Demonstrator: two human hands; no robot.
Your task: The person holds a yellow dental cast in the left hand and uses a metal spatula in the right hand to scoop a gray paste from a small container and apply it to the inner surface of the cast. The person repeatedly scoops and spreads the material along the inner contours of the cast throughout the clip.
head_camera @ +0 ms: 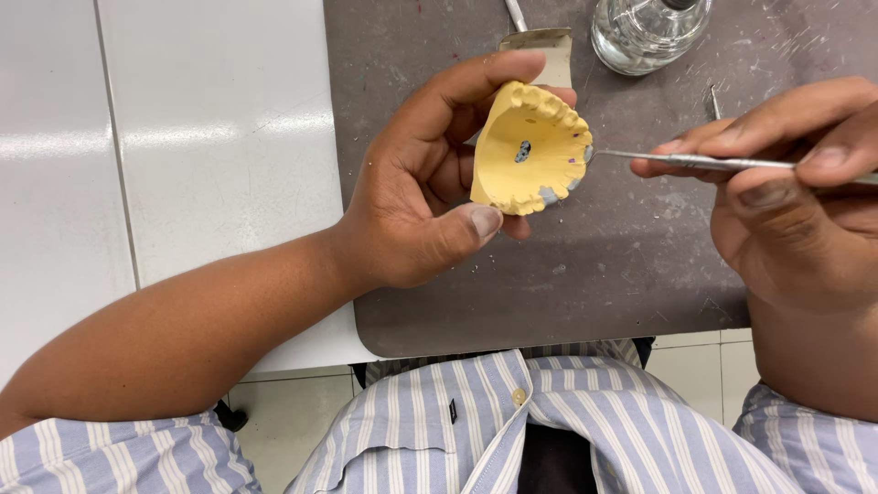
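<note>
Left hand (416,197) grips a yellow cast (530,151), right hand (786,183) pinches a metal pick (695,162), tip touching the cast's edge, over the grey mat (585,274).

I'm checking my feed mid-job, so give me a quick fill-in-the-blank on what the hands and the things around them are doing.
1. The left hand holds a dental cast coloured ____.
2. The right hand holds a thin ____ instrument, its tip at the cast's edge.
3. Both hands work above a ____ mat lying on the white table.
4. At the top of the mat stands a clear ____ container.

Missing words: yellow; metal; grey; glass
</note>
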